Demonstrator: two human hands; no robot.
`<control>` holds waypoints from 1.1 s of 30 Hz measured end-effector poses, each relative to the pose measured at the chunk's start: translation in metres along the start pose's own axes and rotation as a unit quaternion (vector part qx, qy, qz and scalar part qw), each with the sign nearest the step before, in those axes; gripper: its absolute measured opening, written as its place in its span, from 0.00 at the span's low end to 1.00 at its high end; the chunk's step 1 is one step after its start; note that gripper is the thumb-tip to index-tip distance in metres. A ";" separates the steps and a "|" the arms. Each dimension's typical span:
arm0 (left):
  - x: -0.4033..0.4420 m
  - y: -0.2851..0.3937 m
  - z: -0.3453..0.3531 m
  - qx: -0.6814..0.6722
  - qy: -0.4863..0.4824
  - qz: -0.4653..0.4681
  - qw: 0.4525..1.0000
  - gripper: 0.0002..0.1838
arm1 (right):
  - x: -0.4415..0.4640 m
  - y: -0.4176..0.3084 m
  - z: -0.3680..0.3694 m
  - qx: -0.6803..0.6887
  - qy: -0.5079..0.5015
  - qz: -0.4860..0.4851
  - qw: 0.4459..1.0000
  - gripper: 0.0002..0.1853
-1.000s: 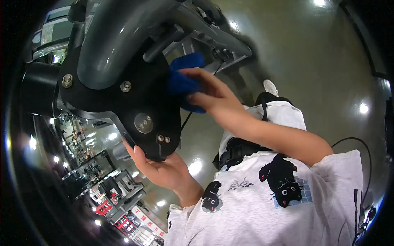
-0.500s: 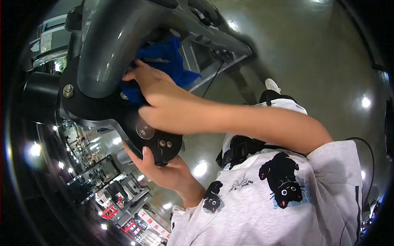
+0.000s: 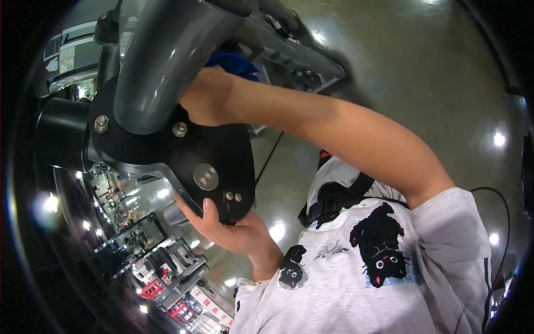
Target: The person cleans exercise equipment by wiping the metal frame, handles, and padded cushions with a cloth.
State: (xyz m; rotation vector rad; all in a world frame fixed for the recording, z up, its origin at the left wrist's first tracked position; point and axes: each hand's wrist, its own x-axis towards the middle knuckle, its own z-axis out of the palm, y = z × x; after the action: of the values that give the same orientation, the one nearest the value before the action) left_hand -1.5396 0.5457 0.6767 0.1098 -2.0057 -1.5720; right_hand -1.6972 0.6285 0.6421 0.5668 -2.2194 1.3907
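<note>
My left hand (image 3: 231, 231) grips the lower rim of a black metal plate (image 3: 183, 147); the thumb rests at its near edge and some fingers pass behind. The plate carries hex nuts, small bolts and a round clear disc (image 3: 206, 177). A thick grey tube (image 3: 161, 67) meets the plate's upper part. My right hand (image 3: 208, 97) is beside the tube, closed around a blue cloth (image 3: 236, 64); most of the cloth and the fingertips are hidden behind hand and tube.
A black cylinder (image 3: 62, 133) juts out left of the plate. Grey frame bars (image 3: 300, 50) stand on the shiny floor (image 3: 400, 67) beyond. A thin black cable (image 3: 270, 156) hangs behind the plate. Shelves with equipment (image 3: 172, 267) appear at lower left.
My right hand and the blue cloth have shifted up and behind the tube, uncovering a nut and more of the plate. My left hand keeps its hold.
</note>
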 end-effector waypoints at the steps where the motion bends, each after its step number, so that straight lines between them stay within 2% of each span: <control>1: 0.000 0.000 0.001 0.011 -0.003 0.005 1.000 0.33 | -0.003 0.000 0.001 -0.001 0.001 -0.001 1.000 0.14; 3: 0.002 0.000 0.001 0.020 -0.009 0.011 1.000 0.33 | -0.011 -0.004 0.001 -0.019 0.080 -0.018 0.996 0.16; 5: 0.005 0.000 0.000 -0.081 -0.004 -0.046 0.996 0.32 | -0.019 -0.010 -0.005 -0.014 0.058 0.007 0.998 0.19; 7: 0.007 -0.001 0.001 -0.087 -0.003 -0.047 0.995 0.32 | -0.031 -0.017 -0.009 -0.009 0.034 0.034 0.999 0.23; 9: 0.007 0.000 0.002 -0.094 -0.001 -0.051 0.994 0.31 | -0.050 -0.021 -0.006 0.077 0.085 0.016 0.993 0.34; 10: 0.007 0.001 0.001 -0.079 0.005 -0.049 0.996 0.31 | -0.063 -0.025 -0.006 0.075 0.086 0.018 0.993 0.34; 12: 0.006 0.003 0.002 -0.062 0.009 -0.050 0.997 0.30 | -0.092 -0.031 -0.008 0.127 0.060 0.041 0.989 0.41; 13: 0.006 0.003 0.002 -0.066 0.017 -0.051 0.996 0.30 | -0.102 -0.031 -0.008 0.210 0.013 0.072 0.975 0.42; 17: 0.006 0.003 0.002 -0.080 0.036 -0.066 0.994 0.31 | -0.130 -0.024 0.002 0.270 0.025 0.066 0.960 0.44; 19: 0.005 0.002 0.000 -0.078 0.032 -0.064 0.994 0.31 | -0.131 -0.021 0.007 0.409 0.041 0.122 0.903 0.47; 22: 0.003 0.004 0.001 -0.086 0.017 -0.069 0.994 0.31 | -0.122 -0.006 0.007 0.439 -0.003 0.150 0.886 0.48; 24: 0.003 0.002 0.000 -0.093 0.011 -0.076 0.993 0.30 | -0.112 0.006 0.012 0.439 0.002 0.147 0.886 0.48; 25: 0.003 0.001 -0.001 -0.082 0.005 -0.066 0.994 0.31 | -0.105 0.008 0.009 0.450 -0.007 0.177 0.875 0.48; 26: 0.003 -0.001 -0.003 -0.072 -0.001 -0.057 0.996 0.32 | -0.098 0.013 0.008 0.459 -0.015 0.207 0.864 0.48; 27: 0.000 -0.014 -0.011 0.005 -0.027 0.027 0.999 0.26 | -0.095 0.027 0.018 0.409 0.000 0.181 0.894 0.47; 28: 0.000 -0.022 -0.019 0.006 -0.021 0.027 0.999 0.26 | -0.093 0.039 0.029 0.411 -0.005 0.180 0.893 0.47; 29: 0.001 -0.028 -0.027 0.167 -0.066 0.186 0.966 0.19 | -0.091 0.051 0.038 0.385 0.016 0.149 0.911 0.47; 30: 0.003 -0.031 -0.031 0.319 -0.109 0.334 0.880 0.14 | -0.086 0.061 0.044 0.358 0.038 0.118 0.925 0.47; 31: -0.001 -0.029 -0.028 0.271 -0.101 0.276 0.916 0.11 | -0.075 0.065 0.040 0.431 0.031 0.100 0.896 0.47; 32: -0.001 -0.028 -0.024 0.274 -0.096 0.276 0.916 0.11 | -0.069 0.068 0.034 0.433 0.026 0.099 0.896 0.47; 33: 0.000 -0.028 -0.019 0.287 -0.090 0.308 0.902 0.11 | -0.064 0.067 0.026 0.370 0.008 0.092 0.925 0.44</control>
State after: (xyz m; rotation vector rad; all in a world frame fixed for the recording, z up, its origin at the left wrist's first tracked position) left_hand -1.5378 0.5207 0.6539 -0.4214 -2.2819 -0.5914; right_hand -1.6879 0.6386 0.5469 0.5844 -1.7071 2.3347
